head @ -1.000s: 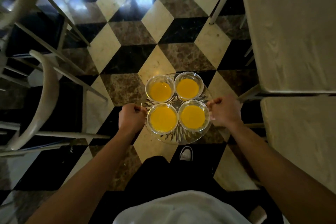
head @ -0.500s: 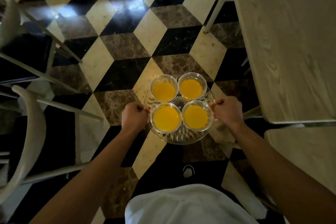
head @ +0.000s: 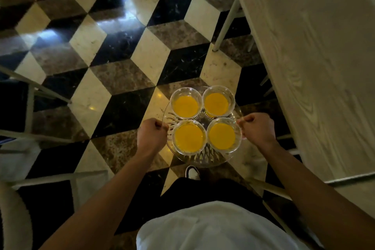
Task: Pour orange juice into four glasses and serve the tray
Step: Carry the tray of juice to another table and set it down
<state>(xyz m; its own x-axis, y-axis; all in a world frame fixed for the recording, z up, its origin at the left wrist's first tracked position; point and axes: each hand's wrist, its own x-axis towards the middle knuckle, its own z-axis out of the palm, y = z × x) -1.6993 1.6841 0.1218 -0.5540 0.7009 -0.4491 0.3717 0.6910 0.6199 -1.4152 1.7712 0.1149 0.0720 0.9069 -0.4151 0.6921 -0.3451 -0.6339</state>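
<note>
A round cut-glass tray point(head: 211, 159) is carried level above the floor, in front of my body. On it stand several clear glasses of orange juice, packed in a square: two far ones point(head: 186, 105) point(head: 217, 104) and two near ones point(head: 189, 137) point(head: 222, 135). My left hand point(head: 151, 137) is closed on the tray's left rim. On the right rim my right hand point(head: 257, 130) grips the same way. All glasses stand upright.
A long pale wooden table point(head: 316, 63) runs along the right, its white leg point(head: 225, 26) near the tray. White chair frames point(head: 30, 95) stand at the left. The floor point(head: 125, 50) is black, cream and brown marble. My shoe point(head: 192, 172) shows under the tray.
I have walked forward with the tray. The table on the right has come closer and the chairs on the left have slid back. Both hands keep their grip.
</note>
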